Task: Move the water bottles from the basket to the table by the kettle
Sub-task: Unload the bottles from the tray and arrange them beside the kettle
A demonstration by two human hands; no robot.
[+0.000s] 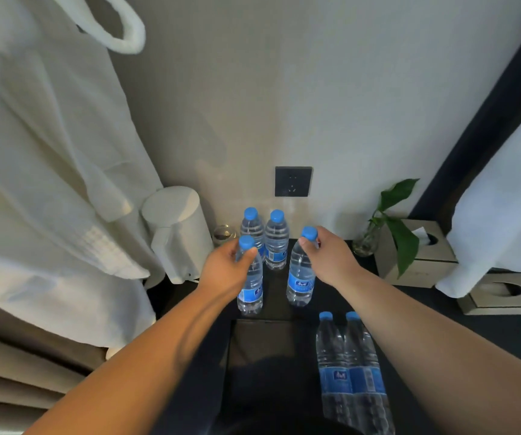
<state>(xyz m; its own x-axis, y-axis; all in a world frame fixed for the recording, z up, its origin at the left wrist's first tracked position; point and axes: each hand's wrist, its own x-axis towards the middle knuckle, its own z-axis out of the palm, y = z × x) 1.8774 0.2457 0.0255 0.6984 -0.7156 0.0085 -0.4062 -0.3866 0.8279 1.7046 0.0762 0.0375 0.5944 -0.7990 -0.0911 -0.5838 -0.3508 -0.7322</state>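
On the dark table (416, 312) stand two blue-capped water bottles (275, 243) side by side near the wall, right of the white kettle (179, 233). In front of them my left hand (226, 268) grips the neck of a third bottle (250, 290), its base on the table. My right hand (331, 259) grips the neck of a fourth bottle (300, 277), also upright on the table. Two more bottles (351, 372) stand in the dark basket (237, 356) at the bottom of the view.
A white bathrobe (49, 183) hangs at the left beside the kettle. A small glass (223, 235) sits behind the kettle. At the right stand a plant in a glass vase (367, 243), two tissue boxes (419, 255) and white bedding (504, 199). A wall socket (293, 181) is above the bottles.
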